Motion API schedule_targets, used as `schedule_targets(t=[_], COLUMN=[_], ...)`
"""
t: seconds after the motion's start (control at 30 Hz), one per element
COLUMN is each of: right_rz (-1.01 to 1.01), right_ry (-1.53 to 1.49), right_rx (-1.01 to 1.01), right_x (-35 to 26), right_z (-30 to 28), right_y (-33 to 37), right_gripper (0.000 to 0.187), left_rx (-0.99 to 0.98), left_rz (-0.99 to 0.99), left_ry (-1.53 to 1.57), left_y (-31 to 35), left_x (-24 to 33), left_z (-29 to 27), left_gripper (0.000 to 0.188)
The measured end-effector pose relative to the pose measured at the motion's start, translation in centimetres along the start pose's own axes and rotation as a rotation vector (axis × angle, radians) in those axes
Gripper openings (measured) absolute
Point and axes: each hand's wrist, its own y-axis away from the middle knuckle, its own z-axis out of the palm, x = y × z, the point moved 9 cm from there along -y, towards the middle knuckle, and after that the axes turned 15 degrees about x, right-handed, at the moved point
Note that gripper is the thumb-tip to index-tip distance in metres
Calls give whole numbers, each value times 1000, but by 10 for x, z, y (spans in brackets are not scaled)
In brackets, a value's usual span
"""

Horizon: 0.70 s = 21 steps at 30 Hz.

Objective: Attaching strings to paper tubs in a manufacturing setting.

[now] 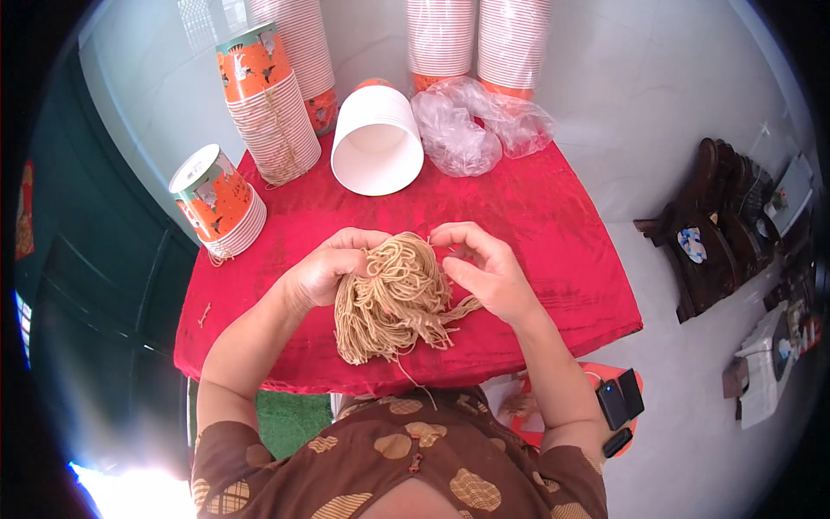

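A thick bundle of tan yarn (393,303), looped at the top with loose ends hanging down, is in front of me at the near side of the red-covered table. My left hand (333,266) grips its upper left side, thumb pressed against the loops. At the bundle's right edge is my right hand (486,266), fingers curved and thumb apart from the forefinger. No strand can be made out between them. One thin strand (415,381) trails from the bundle toward my lap, and more yarn sticks out under my right hand.
Behind lie a white paper tub (379,160) on its side and crumpled clear plastic bags (458,130). Tall stacks of orange-printed tubs (272,125) stand along the back, with a shorter stack (220,203) at left. Phones (614,405) rest on a stool (635,389) at right.
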Motion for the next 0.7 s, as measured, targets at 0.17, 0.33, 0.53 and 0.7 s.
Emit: schedule_targets(t=[0.17,0.33,0.53,0.7], right_rz=[77,309,374,13], right_ry=[-28,-203,-260,300], right_rx=[-192,-15,-147,11], right_x=[5,9,-5,-5], right_z=[27,-6,0,-13], right_y=[6,-7,-12,-16], right_gripper=[32,25,16,22], left_rx=[-40,-49,-227,-272], left_rz=[-1,-30,-166,-130], left_ry=[-23,-199,-322,-347], left_y=[-3,-4,0,-7], left_x=[4,12,-10,-16], left_z=[-4,-4,0,-1], left_gripper=[47,43,49,52])
